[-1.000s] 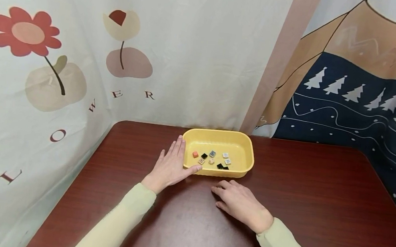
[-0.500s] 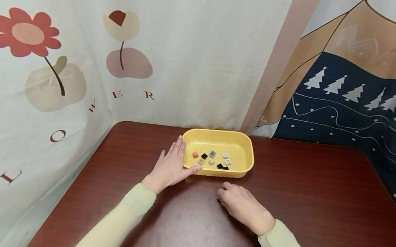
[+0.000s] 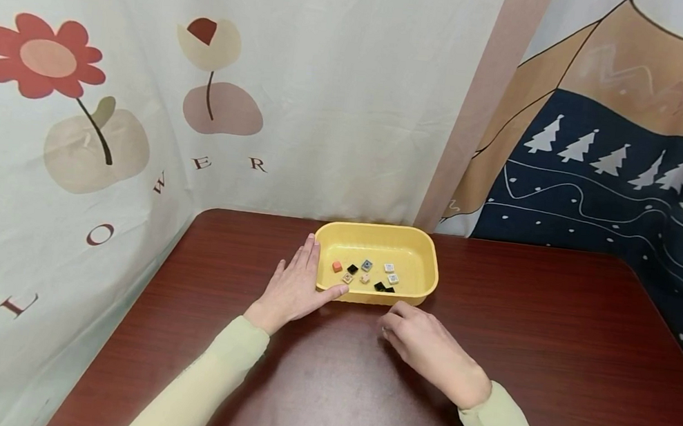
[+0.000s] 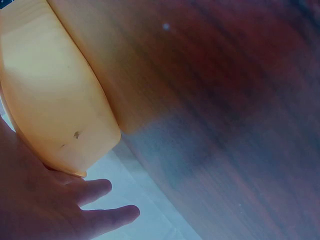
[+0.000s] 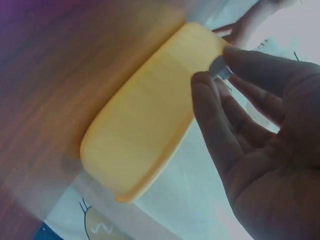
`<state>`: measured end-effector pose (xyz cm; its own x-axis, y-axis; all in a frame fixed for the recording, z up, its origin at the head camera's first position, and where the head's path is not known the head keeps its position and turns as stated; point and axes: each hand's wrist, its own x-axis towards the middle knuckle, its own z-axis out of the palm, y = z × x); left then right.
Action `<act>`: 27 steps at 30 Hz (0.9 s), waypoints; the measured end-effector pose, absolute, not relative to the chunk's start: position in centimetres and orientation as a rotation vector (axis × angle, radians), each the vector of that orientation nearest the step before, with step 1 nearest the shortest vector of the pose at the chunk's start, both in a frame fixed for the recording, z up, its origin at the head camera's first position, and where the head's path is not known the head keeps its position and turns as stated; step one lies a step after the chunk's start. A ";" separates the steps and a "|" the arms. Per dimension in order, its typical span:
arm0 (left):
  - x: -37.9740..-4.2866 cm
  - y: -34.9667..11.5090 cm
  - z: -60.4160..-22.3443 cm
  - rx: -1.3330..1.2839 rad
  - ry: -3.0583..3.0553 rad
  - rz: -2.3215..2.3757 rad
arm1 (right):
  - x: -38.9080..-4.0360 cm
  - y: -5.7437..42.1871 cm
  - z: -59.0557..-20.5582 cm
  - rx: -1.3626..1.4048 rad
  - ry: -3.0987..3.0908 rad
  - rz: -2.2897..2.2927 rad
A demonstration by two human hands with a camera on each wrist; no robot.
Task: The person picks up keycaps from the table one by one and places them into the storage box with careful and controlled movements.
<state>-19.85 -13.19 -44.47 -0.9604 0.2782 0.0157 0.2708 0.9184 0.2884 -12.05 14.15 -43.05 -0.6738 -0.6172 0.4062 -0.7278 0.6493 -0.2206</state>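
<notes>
My left hand (image 3: 296,285) lies along the left side of a yellow plastic tray (image 3: 370,299), fingers straight and thumb over the front rim. The left wrist view has the same hand (image 4: 45,200) against the tray wall (image 4: 60,80). Just in front of the tray, my right hand (image 3: 428,343) has its fingers drawn together. Thumb and index finger of that hand (image 5: 270,135) pinch a small grey piece with a ridged edge (image 5: 219,66) in the right wrist view; its kind is unclear. From the head view the piece is hidden behind the fingers.
Several small square pieces lie in the tray, among them an orange one (image 3: 337,267), a blue-grey one (image 3: 367,266), a white one (image 3: 393,279) and a black one (image 3: 379,286). The dark red table (image 3: 554,332) meets printed curtains (image 3: 340,102) behind.
The fingers of my right hand have closed from a looser spread into a pinch. That hand has shifted slightly right and nearer the tray. My left hand and the tray have stayed still.
</notes>
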 end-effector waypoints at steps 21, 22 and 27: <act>-19.9 -12.9 -44.5 0.426 3.036 0.453 | -15.0 14.3 -41.6 0.817 -2.381 0.672; -19.9 -12.9 -44.4 0.426 3.035 0.452 | -15.3 14.3 -41.6 0.807 -2.380 0.676; -19.9 -13.1 -44.2 0.414 3.022 0.451 | -16.7 14.0 -41.6 0.771 -2.396 0.672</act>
